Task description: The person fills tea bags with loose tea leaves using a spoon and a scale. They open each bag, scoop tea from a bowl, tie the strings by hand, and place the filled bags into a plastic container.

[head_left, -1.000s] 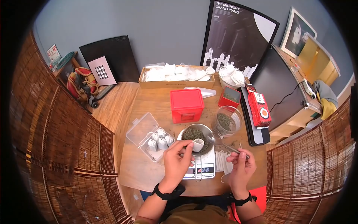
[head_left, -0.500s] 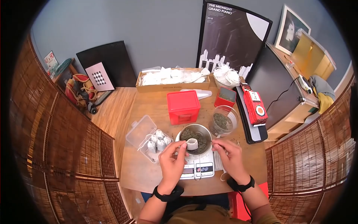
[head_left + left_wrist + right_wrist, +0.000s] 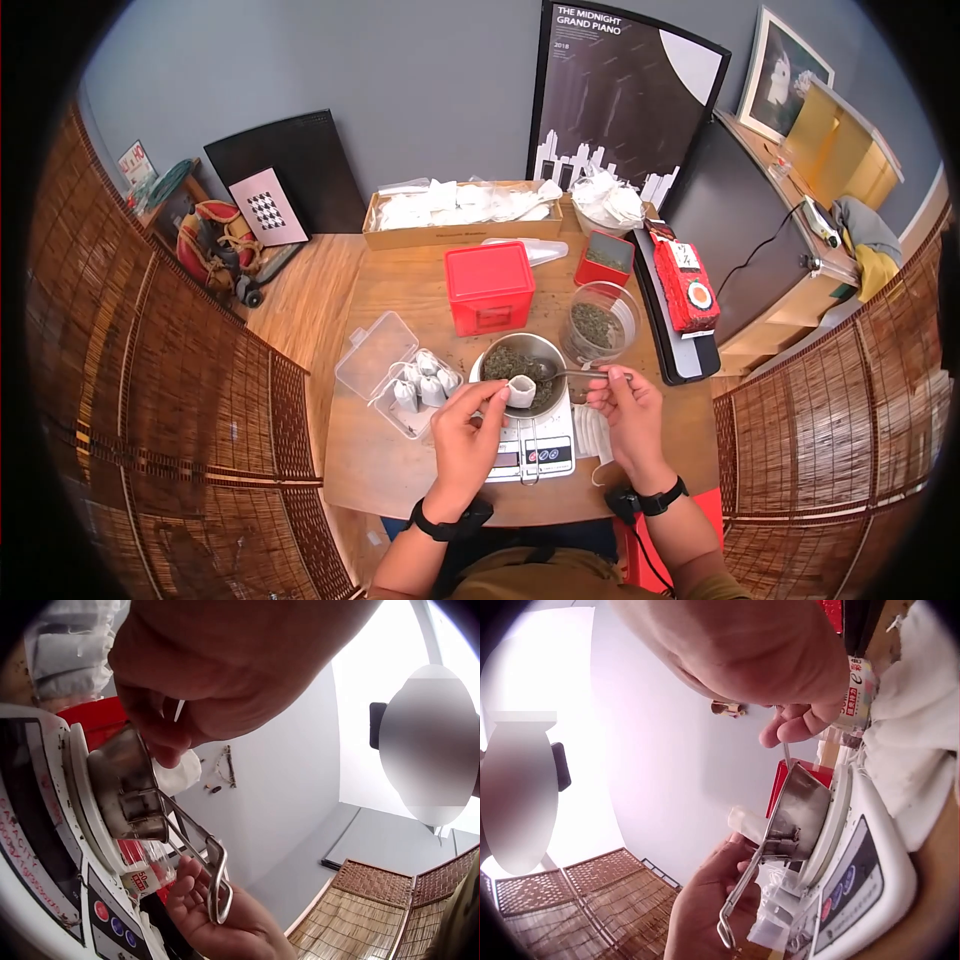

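My left hand [image 3: 468, 432] pinches a small white tea bag [image 3: 521, 392], its mouth upward, over the near side of a steel pan [image 3: 552, 400]. Dried leaves [image 3: 510, 362] lie inside the pan. It stands on a white kitchen scale [image 3: 548, 462], its wire handle [image 3: 217, 881] jutting toward me. At the right, my right hand [image 3: 632, 425] holds a metal spoon [image 3: 588, 374] by its handle, fingers curled round it; the spoon's bowl end reaches over the leaves in the pan. In the right wrist view the tea bag [image 3: 748, 823] sits just beside the pan's rim.
Left of the scale, an open clear box [image 3: 410, 428] holds several filled tea bags [image 3: 430, 383]. Flat empty bags [image 3: 592, 428] lie to its right. Behind stand a red tin [image 3: 490, 285], a clear tub [image 3: 632, 320] of leaves, a smaller red tin [image 3: 592, 270] and a carton [image 3: 455, 238].
The right hand moved left to the pan's right rim, then back right a little, the spoon now lying over the leaves. The left hand keeps the tea bag near the pan's front.
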Tool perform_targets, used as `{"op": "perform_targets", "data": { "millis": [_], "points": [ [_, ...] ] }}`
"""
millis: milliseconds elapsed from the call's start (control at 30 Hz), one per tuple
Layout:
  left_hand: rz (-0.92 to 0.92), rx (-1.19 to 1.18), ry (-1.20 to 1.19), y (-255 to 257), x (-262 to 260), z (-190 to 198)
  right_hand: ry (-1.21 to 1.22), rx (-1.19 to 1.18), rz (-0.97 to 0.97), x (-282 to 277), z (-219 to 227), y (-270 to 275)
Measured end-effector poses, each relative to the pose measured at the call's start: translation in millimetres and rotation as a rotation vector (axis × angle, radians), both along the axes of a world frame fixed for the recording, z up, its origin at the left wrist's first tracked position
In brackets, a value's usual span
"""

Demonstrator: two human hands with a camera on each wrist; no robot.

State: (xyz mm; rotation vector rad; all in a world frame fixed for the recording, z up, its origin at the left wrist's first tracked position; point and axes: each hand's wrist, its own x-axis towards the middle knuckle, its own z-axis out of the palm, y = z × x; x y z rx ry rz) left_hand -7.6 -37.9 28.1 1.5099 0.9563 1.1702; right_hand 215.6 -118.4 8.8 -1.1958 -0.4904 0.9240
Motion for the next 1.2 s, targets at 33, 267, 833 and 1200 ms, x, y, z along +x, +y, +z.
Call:
{"op": "perform_targets", "data": {
  "millis": [33, 267, 833, 1200],
  "points": [
    [0.001, -0.001, 0.000, 0, 0, 1, 0.056, 0.008, 0.005, 2, 0, 0],
    [0.011, 0.043, 0.031, 4, 2, 6, 0.237, 0.085, 0.035, 10, 12, -2],
    [0.001, 0.012, 0.038, 9, 4, 5, 0.056, 0.082, 0.108, 3, 52, 2],
    [-0.013, -0.004, 0.040, 9, 4, 8, -0.296, 0.127, 0.106, -12, 55, -9]
  ]
}}
